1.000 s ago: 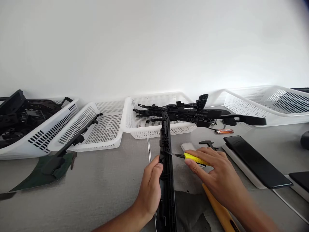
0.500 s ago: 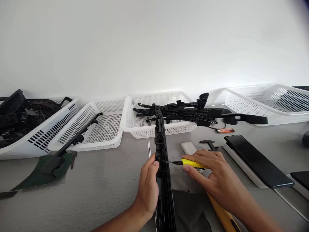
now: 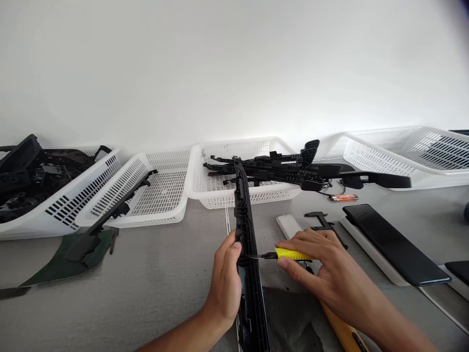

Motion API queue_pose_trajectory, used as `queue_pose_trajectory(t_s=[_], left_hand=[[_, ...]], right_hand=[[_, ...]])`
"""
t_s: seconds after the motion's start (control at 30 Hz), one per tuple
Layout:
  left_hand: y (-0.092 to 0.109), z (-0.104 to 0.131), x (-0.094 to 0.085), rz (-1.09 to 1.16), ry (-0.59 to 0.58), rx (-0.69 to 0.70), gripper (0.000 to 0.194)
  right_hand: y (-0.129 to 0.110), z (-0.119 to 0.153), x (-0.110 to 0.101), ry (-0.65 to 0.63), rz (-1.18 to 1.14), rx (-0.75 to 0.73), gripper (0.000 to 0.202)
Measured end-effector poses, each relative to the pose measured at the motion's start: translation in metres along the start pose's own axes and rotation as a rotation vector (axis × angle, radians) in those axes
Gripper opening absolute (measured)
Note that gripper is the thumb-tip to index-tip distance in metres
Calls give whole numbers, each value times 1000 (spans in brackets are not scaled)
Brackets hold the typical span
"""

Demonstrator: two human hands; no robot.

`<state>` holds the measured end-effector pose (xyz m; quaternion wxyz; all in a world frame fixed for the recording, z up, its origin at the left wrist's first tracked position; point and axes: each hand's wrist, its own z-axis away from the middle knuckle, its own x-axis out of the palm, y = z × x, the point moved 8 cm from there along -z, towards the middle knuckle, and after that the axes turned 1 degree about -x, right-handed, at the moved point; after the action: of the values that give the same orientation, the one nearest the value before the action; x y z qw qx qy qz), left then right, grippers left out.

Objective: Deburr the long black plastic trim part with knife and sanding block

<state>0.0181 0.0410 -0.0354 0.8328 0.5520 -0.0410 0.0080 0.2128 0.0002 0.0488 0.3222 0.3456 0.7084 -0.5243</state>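
My left hand [image 3: 226, 283] is closed around a long, ribbed black plastic trim piece [image 3: 246, 210], which stands tilted away from me with its lower end running out of the bottom of the view. In my right hand [image 3: 326, 269] is a yellow utility knife [image 3: 293, 253], pinched between thumb and fingers. Its thin blade points left and lies across the trim piece, just below my left thumb. Part of the knife handle is hidden under my right palm.
Behind stands a white basket [image 3: 252, 197] with several black trim pieces [image 3: 289, 171] across it. More white baskets [image 3: 172, 215] flank it. Right lie a caliper [image 3: 324, 222], a phone [image 3: 395, 244] on a white block, and an orange-wrapped battery [image 3: 343, 197]. Green cloth [image 3: 69, 261] lies left.
The knife blade has moved a little down the trim piece, toward me, with my right hand. My left hand keeps its grip in about the same spot.
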Motion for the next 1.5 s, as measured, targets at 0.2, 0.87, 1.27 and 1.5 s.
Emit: queue_pose_trajectory(t_s=[0.2,0.87,1.27,1.5], left_hand=[[2,-2,3,11,-22,9,52],[4,-2,2,-68,14,-15,50],[4,1,0,-94,49,-36,46],[8,-1,1,-80,42,3,45]], right_hand=[[0,-1,-1,13,-13,4,31],[0,-1,0,13,-8,18,24],[6,1,0,6,-35,42,27],[6,1,0,30,-58,53,29]])
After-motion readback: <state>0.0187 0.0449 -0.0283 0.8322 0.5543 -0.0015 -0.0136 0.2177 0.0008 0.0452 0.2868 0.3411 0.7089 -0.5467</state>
